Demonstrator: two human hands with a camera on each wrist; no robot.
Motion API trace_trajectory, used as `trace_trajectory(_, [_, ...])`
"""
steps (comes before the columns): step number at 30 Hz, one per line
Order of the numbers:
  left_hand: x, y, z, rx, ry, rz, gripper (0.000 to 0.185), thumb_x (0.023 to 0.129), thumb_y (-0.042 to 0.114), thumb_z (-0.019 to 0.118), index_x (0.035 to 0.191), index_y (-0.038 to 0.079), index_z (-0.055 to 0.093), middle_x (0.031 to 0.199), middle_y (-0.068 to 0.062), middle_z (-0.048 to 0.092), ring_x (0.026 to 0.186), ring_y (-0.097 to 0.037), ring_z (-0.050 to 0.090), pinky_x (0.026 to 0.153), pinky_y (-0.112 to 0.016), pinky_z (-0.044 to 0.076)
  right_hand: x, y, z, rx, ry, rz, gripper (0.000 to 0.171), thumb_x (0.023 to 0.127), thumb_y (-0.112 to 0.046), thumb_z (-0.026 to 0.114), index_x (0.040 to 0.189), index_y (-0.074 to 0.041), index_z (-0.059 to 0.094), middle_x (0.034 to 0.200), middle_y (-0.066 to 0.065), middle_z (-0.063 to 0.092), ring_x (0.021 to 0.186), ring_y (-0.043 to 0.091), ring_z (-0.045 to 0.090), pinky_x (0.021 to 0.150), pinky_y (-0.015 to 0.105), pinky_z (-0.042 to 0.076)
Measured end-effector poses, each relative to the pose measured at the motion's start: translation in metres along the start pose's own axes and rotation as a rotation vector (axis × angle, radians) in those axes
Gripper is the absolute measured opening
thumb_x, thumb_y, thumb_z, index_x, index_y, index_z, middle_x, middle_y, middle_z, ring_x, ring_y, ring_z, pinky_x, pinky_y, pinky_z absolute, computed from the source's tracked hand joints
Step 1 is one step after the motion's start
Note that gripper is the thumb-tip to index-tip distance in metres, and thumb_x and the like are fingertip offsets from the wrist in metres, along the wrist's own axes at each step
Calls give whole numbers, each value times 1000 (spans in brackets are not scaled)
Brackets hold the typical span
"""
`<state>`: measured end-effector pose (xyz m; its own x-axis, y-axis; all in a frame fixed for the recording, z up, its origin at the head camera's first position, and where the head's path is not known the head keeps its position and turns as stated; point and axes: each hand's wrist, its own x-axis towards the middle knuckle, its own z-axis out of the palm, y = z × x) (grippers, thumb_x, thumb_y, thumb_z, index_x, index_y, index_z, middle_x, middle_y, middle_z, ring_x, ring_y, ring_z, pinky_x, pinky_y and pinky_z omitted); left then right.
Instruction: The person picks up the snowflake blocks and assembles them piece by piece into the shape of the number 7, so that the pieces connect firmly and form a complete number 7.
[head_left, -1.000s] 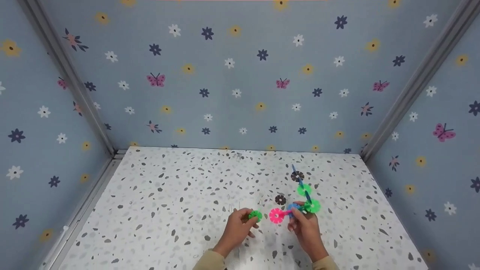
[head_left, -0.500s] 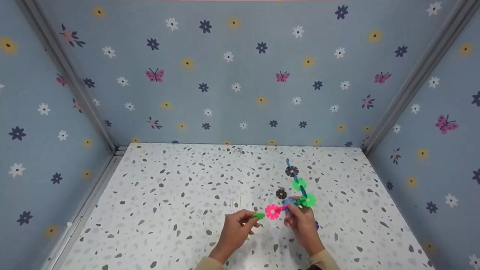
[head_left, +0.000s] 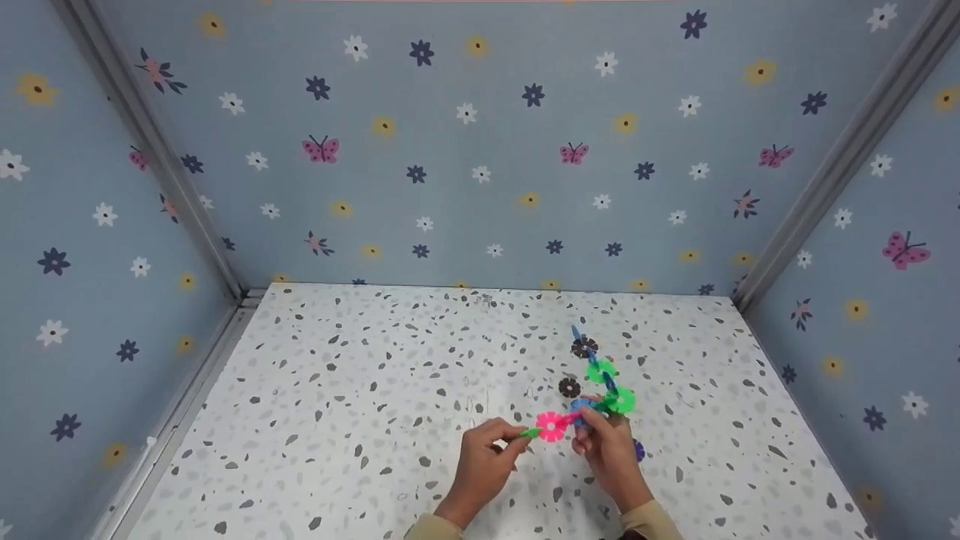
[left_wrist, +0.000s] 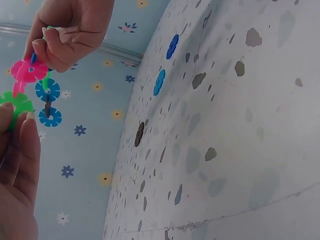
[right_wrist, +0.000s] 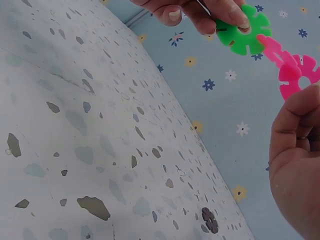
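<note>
My left hand (head_left: 484, 457) pinches a green notched flower disc (right_wrist: 245, 31) between thumb and fingers. That disc is turned edge-on in the head view, its side right at the rim of a pink flower disc (head_left: 551, 427). My right hand (head_left: 611, 454) grips a chain of interlocking discs near its pink end, thumb over a blue disc (head_left: 581, 407). From there the chain runs on through a green disc (head_left: 621, 401), another green disc (head_left: 600, 370) and a brown disc (head_left: 584, 346), bending away toward the back. Fingers hide part of the chain.
A loose brown disc (head_left: 569, 387) lies on the speckled white table (head_left: 337, 420) beside the chain. A purple-blue disc (head_left: 638, 450) shows behind my right wrist; a light blue disc (left_wrist: 159, 82) lies on the table too. Flower-patterned panels (head_left: 480, 150) enclose the back and sides.
The green disc in my left hand has turned edge-on and moved right until it meets the pink disc. My right hand keeps its grip; the chain has shifted slightly.
</note>
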<state>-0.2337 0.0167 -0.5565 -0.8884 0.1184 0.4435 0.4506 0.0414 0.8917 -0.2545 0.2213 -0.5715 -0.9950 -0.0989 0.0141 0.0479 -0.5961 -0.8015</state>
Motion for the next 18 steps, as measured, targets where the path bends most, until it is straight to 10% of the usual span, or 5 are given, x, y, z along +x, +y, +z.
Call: trace_trajectory(18, [-5,-37,11,24,25,78,8,80,5,67,83,13,68,68,-1,60,55,-10,57,45,-23,48,-1,-1,2,7,48,155,14,89,-14,57,96,-9,47,57,5,54,46,12,40,39,24,38])
